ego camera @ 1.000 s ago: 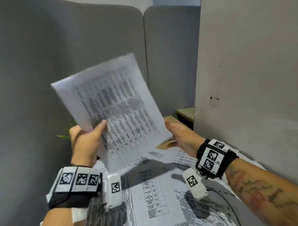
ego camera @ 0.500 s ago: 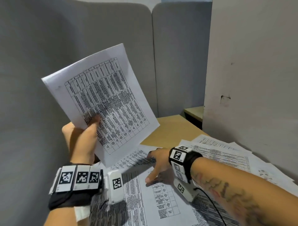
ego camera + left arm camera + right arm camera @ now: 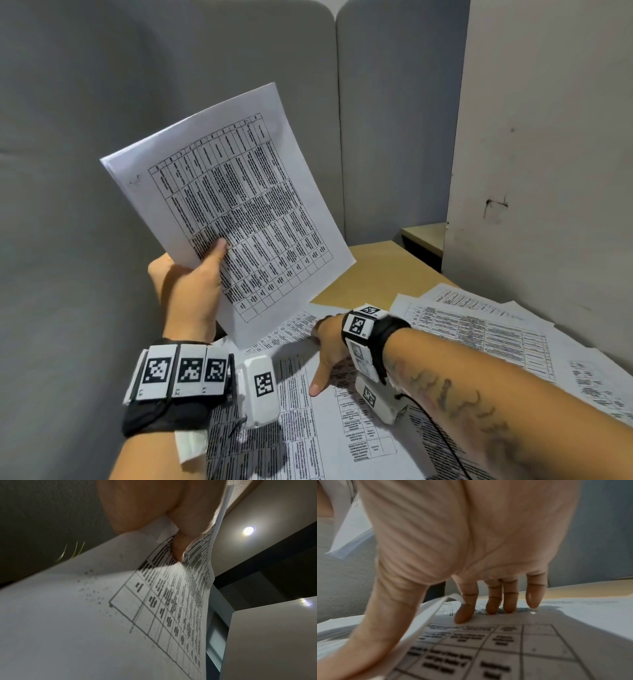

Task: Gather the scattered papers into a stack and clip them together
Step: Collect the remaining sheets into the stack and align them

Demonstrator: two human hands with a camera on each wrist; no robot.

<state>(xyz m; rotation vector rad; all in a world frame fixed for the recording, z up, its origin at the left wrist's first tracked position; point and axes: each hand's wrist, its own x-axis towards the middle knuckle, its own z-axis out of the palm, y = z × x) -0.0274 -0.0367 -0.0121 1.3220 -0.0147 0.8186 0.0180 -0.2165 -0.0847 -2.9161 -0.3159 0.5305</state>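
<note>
**Right hand on the next sheet, collected papers held up at the left**

The left hand (image 3: 191, 284) grips the collected papers (image 3: 233, 205) by their lower left part, thumb on the printed face, and holds them tilted above the near left of the bench (image 3: 376, 270). The right hand (image 3: 327, 346) lies lower and to the right of them, palm down, with its fingers (image 3: 465, 614) straight and their tips pressing a loose sheet (image 3: 325, 428) flat on the bench; its thumb lies along the sheet's raised left edge. This sheet lies directly under the right hand, its long axis running from near to far, so the right hand is much the nearer of the two to it. More loose papers (image 3: 479, 329) overlap further right, against the wall.

Whether the thumb is already under the raised edge cannot be told. How many sheets the left hand holds is unclear; only a doubled edge shows at the upper left corner. No clip is visible in any view. The near part of the loose sheets is cut off by the frame.
</note>
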